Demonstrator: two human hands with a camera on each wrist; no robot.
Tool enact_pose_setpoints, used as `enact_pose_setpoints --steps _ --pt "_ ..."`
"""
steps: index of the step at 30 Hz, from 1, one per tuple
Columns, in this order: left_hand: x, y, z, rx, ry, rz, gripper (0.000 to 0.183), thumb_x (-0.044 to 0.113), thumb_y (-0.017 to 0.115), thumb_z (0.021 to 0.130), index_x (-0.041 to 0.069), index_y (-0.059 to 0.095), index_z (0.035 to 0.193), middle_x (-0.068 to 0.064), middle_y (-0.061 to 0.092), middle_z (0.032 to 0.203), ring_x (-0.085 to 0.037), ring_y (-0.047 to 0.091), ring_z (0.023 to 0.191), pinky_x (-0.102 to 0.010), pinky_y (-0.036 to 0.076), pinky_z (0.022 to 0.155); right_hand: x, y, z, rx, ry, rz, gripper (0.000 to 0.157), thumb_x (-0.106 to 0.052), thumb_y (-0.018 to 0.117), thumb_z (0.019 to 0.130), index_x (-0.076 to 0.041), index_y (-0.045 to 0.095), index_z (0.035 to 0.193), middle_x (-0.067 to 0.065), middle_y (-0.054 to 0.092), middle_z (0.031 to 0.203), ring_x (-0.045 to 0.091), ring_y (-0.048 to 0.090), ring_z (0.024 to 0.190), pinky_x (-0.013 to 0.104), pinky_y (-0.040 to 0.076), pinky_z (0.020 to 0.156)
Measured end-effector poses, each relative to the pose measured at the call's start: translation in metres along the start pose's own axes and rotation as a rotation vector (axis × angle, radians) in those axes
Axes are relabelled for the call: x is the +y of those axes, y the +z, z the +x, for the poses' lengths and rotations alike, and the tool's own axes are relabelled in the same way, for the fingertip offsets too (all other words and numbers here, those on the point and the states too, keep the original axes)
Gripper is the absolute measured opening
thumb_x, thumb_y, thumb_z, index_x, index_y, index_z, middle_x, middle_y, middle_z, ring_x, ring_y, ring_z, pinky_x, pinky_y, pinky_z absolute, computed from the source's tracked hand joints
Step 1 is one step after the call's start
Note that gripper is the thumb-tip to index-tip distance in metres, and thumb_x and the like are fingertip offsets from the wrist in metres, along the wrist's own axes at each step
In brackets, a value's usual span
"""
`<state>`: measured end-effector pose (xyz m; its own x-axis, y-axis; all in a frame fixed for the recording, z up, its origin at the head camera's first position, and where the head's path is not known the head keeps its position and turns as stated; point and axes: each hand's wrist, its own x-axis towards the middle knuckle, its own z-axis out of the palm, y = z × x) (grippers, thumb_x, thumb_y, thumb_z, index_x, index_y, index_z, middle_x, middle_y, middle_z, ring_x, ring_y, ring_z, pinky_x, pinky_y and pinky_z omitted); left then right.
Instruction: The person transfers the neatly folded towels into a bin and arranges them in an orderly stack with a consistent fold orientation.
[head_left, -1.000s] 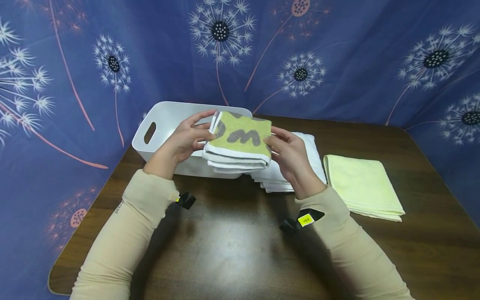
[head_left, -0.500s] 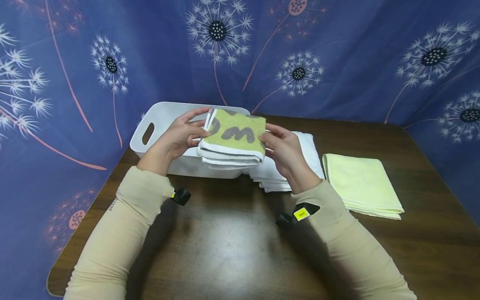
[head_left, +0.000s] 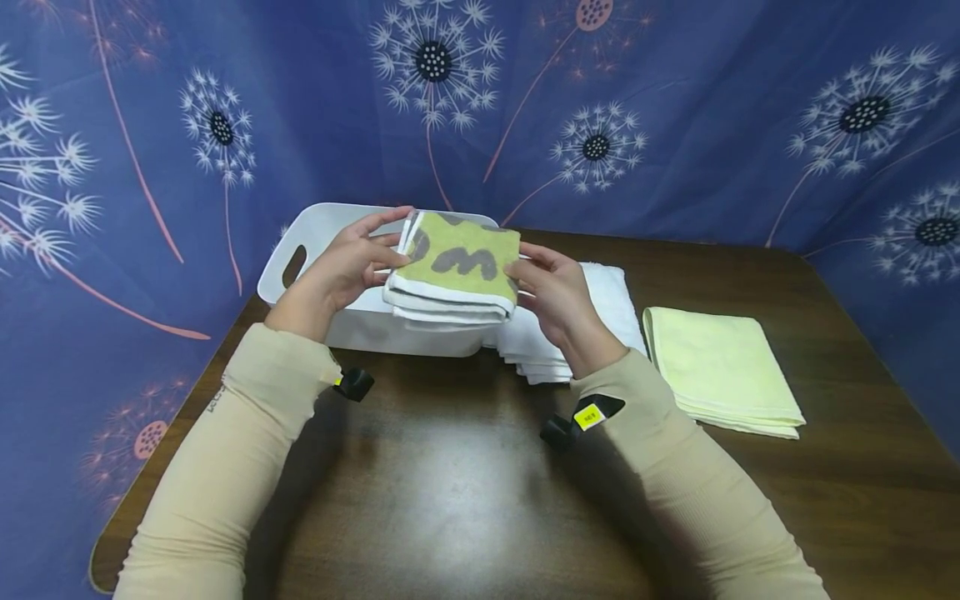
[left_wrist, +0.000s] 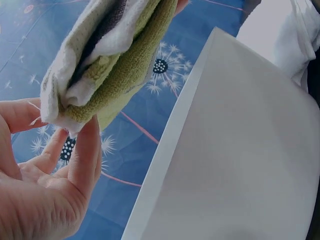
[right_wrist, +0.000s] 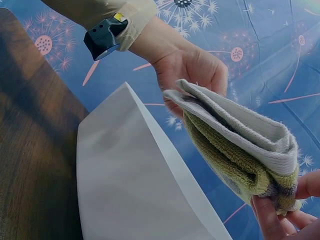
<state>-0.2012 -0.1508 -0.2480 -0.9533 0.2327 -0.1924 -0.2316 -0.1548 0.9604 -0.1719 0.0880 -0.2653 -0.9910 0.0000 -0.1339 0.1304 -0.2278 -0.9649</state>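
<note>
A folded green towel [head_left: 468, 258] with grey markings and white edges is held up between both hands. My left hand [head_left: 345, 265] pinches its left side, thumb on top and fingers underneath. At the opposite side my right hand [head_left: 553, 292] pinches it the same way. In the left wrist view the towel's [left_wrist: 120, 60] folded layers show above the white bin's rim. From the right wrist, the towel [right_wrist: 240, 145] also appears raised beside the bin wall [right_wrist: 135, 170]. In the head view it overlaps the front of the white bin [head_left: 360, 329].
Right of the bin lies a stack of folded white towels [head_left: 611, 304], partly behind my right hand. Farther right is a folded pale yellow towel [head_left: 723, 367]. All stand on a dark wooden table [head_left: 450, 483], with a blue dandelion-print cloth [head_left: 675, 167] behind it.
Both hands have carried the folded green towel left and slightly upward, farther over the bin. The grip of each hand looks the same. The other towels have stayed in place.
</note>
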Motion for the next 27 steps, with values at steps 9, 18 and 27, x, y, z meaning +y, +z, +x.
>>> enact_pose_setpoints --steps 9,18,27 --pt "0.007 -0.007 0.003 0.006 -0.011 0.038 0.071 -0.019 0.047 0.082 0.017 0.038 0.142 -0.017 0.036 0.141 -0.013 0.062 0.082 -0.023 0.053 0.061 -0.002 0.009 0.004 0.014 0.01 -0.025 0.04 0.002 0.059 0.085 0.0 0.054 0.125 0.01 0.054 0.099 0.015 0.06 0.073 0.026 0.053 0.064" --pt "0.014 -0.014 0.005 0.005 -0.011 0.061 0.07 -0.019 0.046 0.082 0.017 0.037 0.142 -0.018 0.035 0.141 -0.013 0.062 0.078 -0.023 0.053 0.061 -0.006 0.016 0.006 -0.005 0.022 -0.024 0.04 0.002 0.059 0.086 0.001 0.053 0.126 0.01 0.056 0.105 0.016 0.06 0.076 0.027 0.053 0.065" --pt "0.02 -0.021 0.005 -0.002 -0.024 0.077 0.07 -0.019 0.046 0.083 0.016 0.035 0.143 -0.018 0.032 0.143 -0.011 0.063 0.077 -0.022 0.053 0.06 -0.008 0.023 0.013 -0.002 0.052 -0.015 0.042 0.004 0.059 0.085 0.0 0.053 0.126 0.009 0.055 0.103 0.015 0.06 0.072 0.025 0.052 0.061"
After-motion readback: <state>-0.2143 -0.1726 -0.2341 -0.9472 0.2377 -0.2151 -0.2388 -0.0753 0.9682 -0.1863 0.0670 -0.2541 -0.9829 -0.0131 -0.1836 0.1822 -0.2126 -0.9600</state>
